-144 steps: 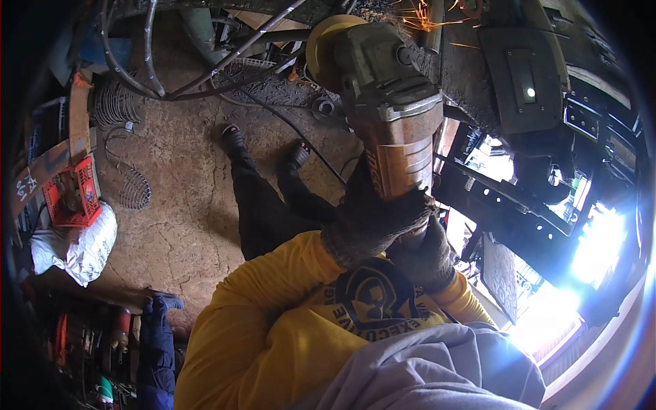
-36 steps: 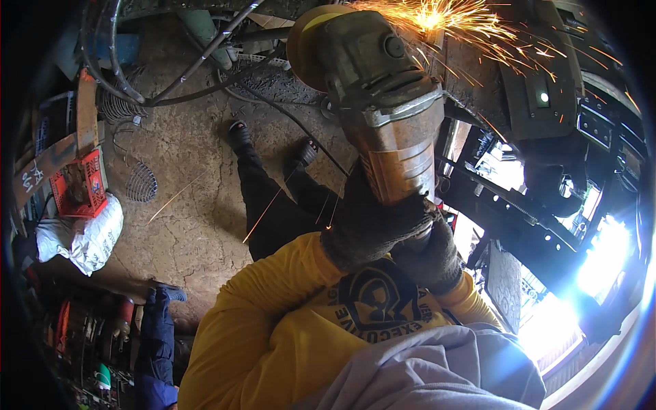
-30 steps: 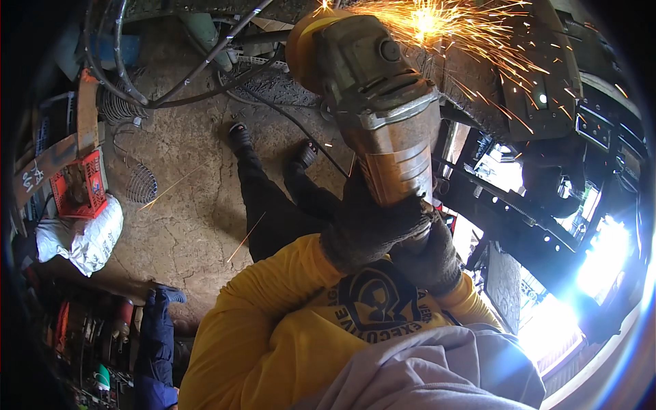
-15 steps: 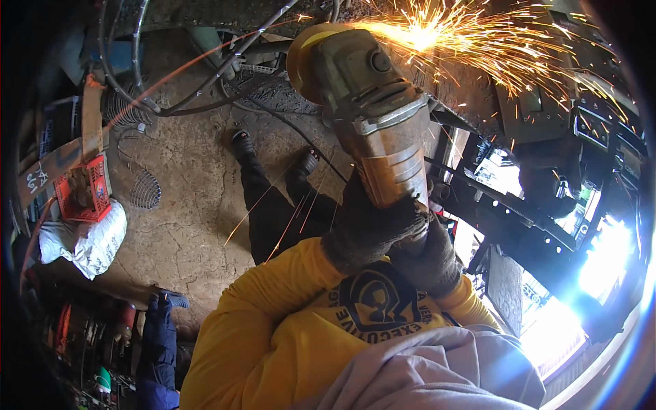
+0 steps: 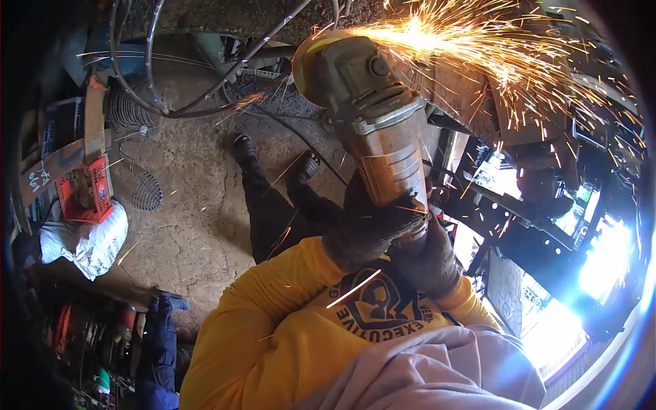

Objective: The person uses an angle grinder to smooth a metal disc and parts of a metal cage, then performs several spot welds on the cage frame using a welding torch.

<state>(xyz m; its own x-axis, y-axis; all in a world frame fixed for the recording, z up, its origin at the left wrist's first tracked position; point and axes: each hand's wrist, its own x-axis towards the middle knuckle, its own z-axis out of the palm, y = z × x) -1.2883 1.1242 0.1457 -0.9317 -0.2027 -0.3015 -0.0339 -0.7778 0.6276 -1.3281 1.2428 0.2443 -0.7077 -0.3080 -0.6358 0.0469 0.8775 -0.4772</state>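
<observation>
Head view: our left grip (image 5: pixel 365 232) and right grip (image 5: pixel 430 263) wrap snugly round the rear of the grinder (image 5: pixel 379 123), which sits upper centre, sparks (image 5: pixel 471 44) fanning right. Some streak across our shirt (image 5: pixel 294 335), so we should angle them outward, brace both wrists, press lightly.

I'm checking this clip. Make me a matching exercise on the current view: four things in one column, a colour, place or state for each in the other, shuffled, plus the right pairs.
Things:
1. angle grinder
2. plastic crate
3. sack
4. left hand

Colour, place or state:
A. white, just below the crate in the picture
B. dark-gloved, gripping the tool
C. red, with slotted walls
D. held in front of the chest, sparks streaming near its head

Right pairs:
1-D
2-C
3-A
4-B
</observation>
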